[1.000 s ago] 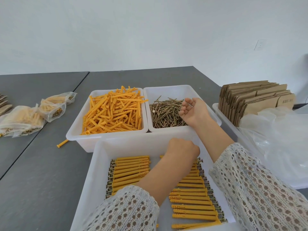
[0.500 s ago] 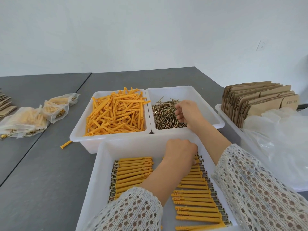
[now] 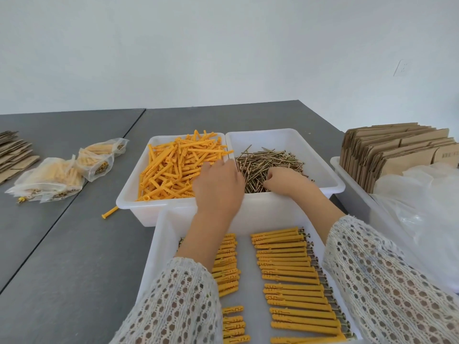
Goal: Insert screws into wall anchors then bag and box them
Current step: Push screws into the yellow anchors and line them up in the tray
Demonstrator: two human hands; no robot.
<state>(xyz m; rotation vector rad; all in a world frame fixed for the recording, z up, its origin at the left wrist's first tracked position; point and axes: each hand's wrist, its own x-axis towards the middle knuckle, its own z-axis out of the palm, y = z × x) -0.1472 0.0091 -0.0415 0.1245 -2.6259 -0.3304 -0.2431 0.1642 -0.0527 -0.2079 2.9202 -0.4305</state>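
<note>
— While both bins sit full, what might slip?

— The near tray of finished pairs lies under my wrists; a sleeve could scatter rows. My left hand reaches, fingers straight, over the anchors. My right hand curls into the screws; too many could tangle and spill.

- Your sleeves are open-knit lace cloth.
- The bins look like smooth, matt white plastic.
- The anchors are matt yellow plastic (ribbed in places).
- The screws are brassy, shiny metal.
- The flat boxes are rough brown cardboard.
- The tabletop is matt grey.
</note>
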